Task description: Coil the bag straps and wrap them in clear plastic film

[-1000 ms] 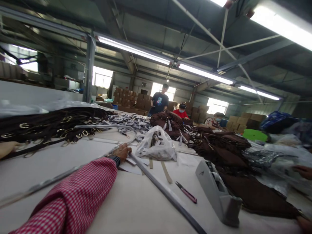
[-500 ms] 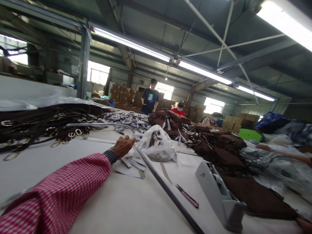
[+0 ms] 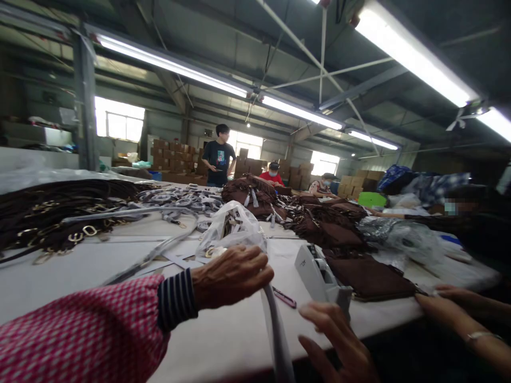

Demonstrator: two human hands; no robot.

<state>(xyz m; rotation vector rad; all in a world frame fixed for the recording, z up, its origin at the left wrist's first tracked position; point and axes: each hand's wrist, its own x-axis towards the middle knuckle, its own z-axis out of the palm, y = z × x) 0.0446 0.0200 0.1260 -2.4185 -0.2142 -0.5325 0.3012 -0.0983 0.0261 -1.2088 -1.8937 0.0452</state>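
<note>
My left hand (image 3: 235,274), in a checked sleeve with a striped cuff, is closed around a grey wrapped strap (image 3: 275,335). The strap hangs from the fist toward the table's front edge, and another grey wrapped length (image 3: 151,255) trails off to the left behind the wrist. My right hand (image 3: 339,340) is at the lower right, slightly blurred, its fingers apart and nothing in them. Just beyond it stands a grey tape dispenser (image 3: 319,276). Pink-handled snips (image 3: 285,298) lie between my hands. Behind the left hand sits a clear plastic bag (image 3: 235,226) of small pieces.
Dark brown straps with gold buckles (image 3: 75,213) are heaped at left, grey wrapped coils (image 3: 179,198) farther back. Brown bags (image 3: 331,226) pile up at right, one flat brown bag (image 3: 371,276) nearer. A co-worker's hands (image 3: 451,306) are at the right edge. Several people are around the table.
My left hand has come nearer and to the right with the grey strap. My right hand has come into view at the lower right. The view has turned right.
</note>
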